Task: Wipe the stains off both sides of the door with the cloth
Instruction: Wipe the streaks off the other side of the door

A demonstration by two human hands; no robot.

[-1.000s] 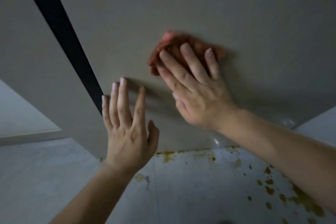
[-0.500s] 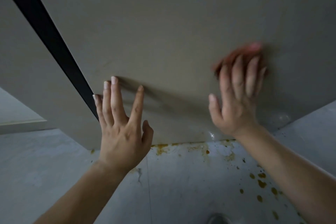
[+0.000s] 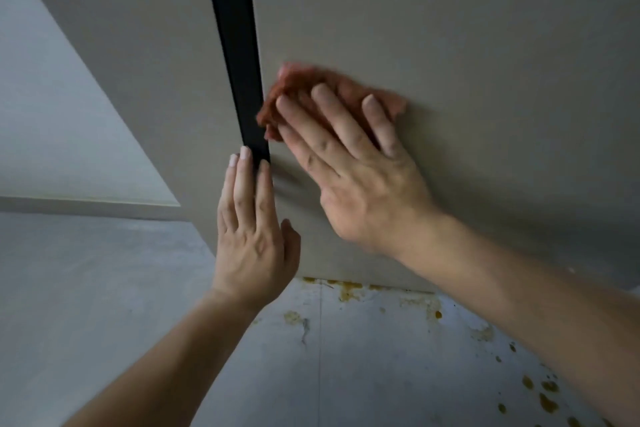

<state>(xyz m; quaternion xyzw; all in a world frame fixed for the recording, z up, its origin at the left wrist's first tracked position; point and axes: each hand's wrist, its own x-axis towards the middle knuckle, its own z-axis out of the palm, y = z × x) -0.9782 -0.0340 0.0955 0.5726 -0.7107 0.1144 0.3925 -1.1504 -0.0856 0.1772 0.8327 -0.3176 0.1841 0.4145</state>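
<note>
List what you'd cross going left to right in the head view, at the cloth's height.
Pale wall → grey panel → black strip → cloth → bare door face. The right hand overlaps the cloth, so it's left out.

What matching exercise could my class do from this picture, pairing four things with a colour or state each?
Things:
1. cloth
2. left hand
3. strip
4. floor

Descriptions:
A. black
B. grey, spattered yellow-brown
C. reddish, pressed against the door under the right hand
D. fingers straight, at the strip's lower end

Pairs: 1-C, 2-D, 3-A, 4-B
</note>
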